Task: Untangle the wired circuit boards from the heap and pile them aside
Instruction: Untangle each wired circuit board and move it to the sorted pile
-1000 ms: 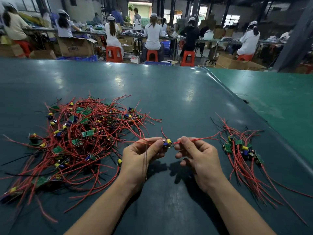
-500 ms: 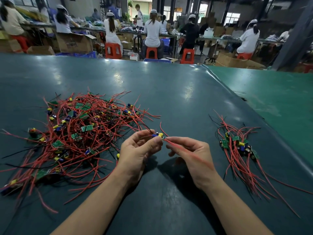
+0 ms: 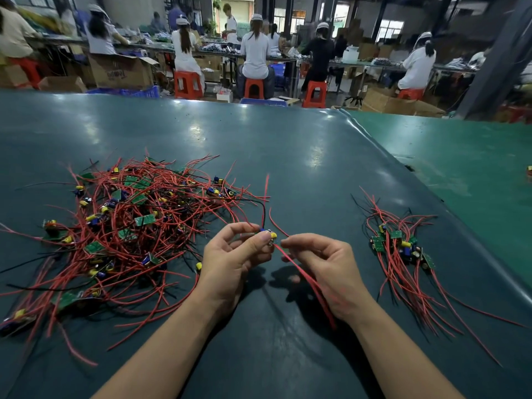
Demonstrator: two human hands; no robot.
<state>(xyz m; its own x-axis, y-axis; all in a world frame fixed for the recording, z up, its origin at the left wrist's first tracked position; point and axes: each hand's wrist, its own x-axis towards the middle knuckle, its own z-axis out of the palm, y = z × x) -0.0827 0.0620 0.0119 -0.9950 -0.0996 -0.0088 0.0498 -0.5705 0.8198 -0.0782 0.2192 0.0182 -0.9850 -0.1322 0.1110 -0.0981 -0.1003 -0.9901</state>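
1. We look down on a wide dark teal table (image 3: 288,156) that fills most of the view; a lighter green surface (image 3: 460,168) adjoins it at 2 o'clock.
2. Beyond the far edge, at 12 o'clock, we see people (image 3: 256,53) seated with their backs to us on red stools (image 3: 253,89) at long benches, with cardboard boxes (image 3: 121,72) near them.
3. At 9 o'clock on the table lies the heap (image 3: 129,226): a broad tangle of red and black wires with small green circuit boards carrying yellow and blue parts.
4. At 3 o'clock lies the sorted pile (image 3: 403,249), much smaller, its boards clustered together and its red wires trailing toward 5 o'clock. It sits well apart from the heap.
5. Our two forearms enter from 6 o'clock and meet just below the centre, between heap and pile.
6. The left hand (image 3: 230,260) has its fingers curled, and thumb and fingertips pinch one small circuit board (image 3: 269,234), whose yellow and blue parts show just past the fingertips at the hand's 1 o'clock.
7. The right hand (image 3: 325,263) sits just beside that board, at its 4 o'clock. Its thumb and forefinger pinch a red wire (image 3: 305,277) that leaves the board and runs down across the palm toward 5 o'clock.
8. Other wires from the board rise toward 12 o'clock, one black, one red.
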